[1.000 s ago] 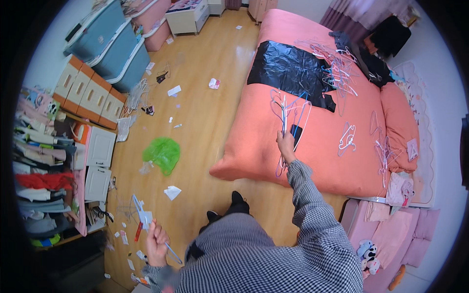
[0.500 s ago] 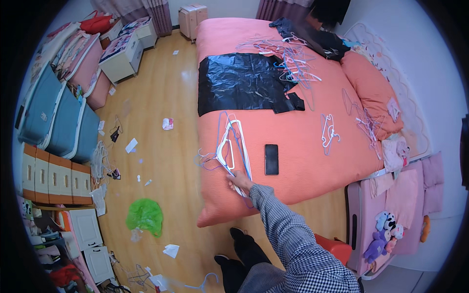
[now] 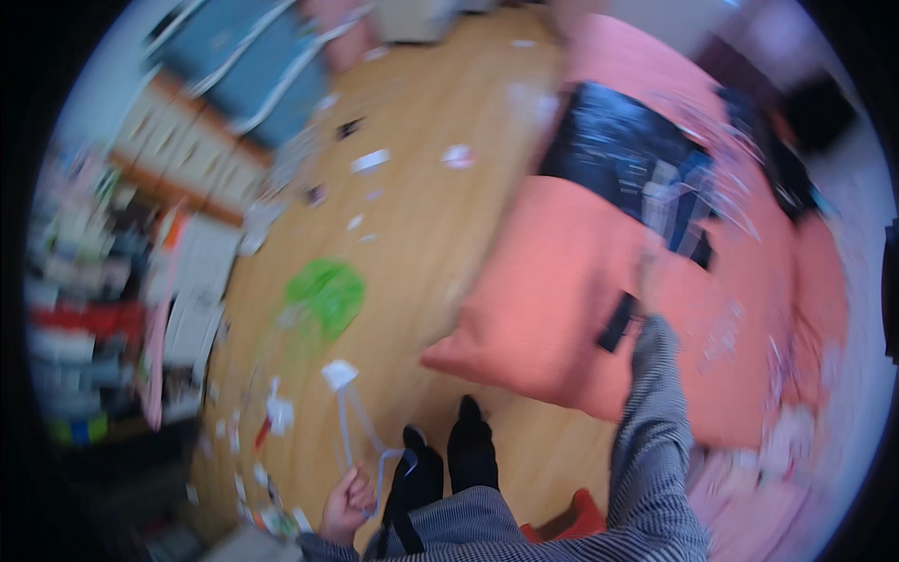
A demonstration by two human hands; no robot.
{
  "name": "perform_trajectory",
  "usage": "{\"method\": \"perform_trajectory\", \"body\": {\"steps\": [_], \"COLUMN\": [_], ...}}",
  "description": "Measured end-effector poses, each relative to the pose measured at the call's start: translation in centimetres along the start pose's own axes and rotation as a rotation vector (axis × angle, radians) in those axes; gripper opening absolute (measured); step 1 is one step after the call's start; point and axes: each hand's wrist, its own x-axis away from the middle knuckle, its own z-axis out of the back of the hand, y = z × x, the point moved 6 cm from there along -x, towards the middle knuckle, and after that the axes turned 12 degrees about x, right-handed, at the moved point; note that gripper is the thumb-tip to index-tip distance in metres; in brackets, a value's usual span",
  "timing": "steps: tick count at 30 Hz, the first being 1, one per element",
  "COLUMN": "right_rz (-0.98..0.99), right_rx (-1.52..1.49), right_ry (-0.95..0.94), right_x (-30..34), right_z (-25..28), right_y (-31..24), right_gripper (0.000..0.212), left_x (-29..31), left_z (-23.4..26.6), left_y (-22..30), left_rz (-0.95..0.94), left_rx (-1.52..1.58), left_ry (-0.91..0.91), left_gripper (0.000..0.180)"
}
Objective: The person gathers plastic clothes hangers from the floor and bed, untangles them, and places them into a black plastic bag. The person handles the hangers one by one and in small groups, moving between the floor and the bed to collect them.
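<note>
While blur streaks the whole room, I stand at the corner of a coral-covered bed (image 3: 552,272) with clothes hangers in both hands. My left hand (image 3: 348,501), low in front of me, is curled into a fist around a pale blue hanger (image 3: 386,453), its frame pointing away from me above the wooden floor (image 3: 431,244). My right hand (image 3: 648,281) reaches out over the bed and appears closed around a bundle of hangers (image 3: 661,199) (the smear hides the separate fingers, so I cannot tell how tight the grip is). Beyond it, a black plastic sheet (image 3: 599,136) is spread on the cover, with a tangle of hangers (image 3: 735,173) by its far side; a white hanger (image 3: 721,332) lies apart to the right. Just beside my right wrist rests a dark phone (image 3: 615,321).

The risks, as I judge them, lie in the clutter. A low sweep of my right sleeve (image 3: 648,440) could push the phone along the cover, and a loose hook in the bundle could snag the thin sheet and drag it. Held by one fist alone, the blue hanger could twist and catch my trouser leg. Underfoot, a green plastic bag (image 3: 325,295) and a white scrap (image 3: 339,375) could slide if my shoe (image 3: 470,410) lands on either.
</note>
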Motion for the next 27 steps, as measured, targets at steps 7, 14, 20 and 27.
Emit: {"method": "perform_trajectory", "body": {"steps": [7,14,20,27], "right_rz": [0.117,0.025,0.338,0.447], "right_rx": [0.622,1.045,0.909,-0.208], "right_ry": [-0.086,-0.234,-0.014,-0.672], "right_x": [-8.0,-9.1,-9.3,9.4], "right_z": [-5.5,-11.0,-12.9,-27.7], "right_y": [1.8,1.9,-1.2,-12.3], "right_gripper": [0.037,0.043,0.049,0.025], "left_x": [1.7,3.7,5.6,8.1], "left_z": [2.5,8.7,11.6,11.3], "left_y": [2.9,2.6,5.8,11.4], "left_rz": [-0.213,-0.34,-0.428,-0.394], "left_rx": [0.028,0.191,0.338,0.447], "left_ry": [0.012,0.063,-0.045,-0.246], "left_gripper": [0.018,0.017,0.024,0.033]}}
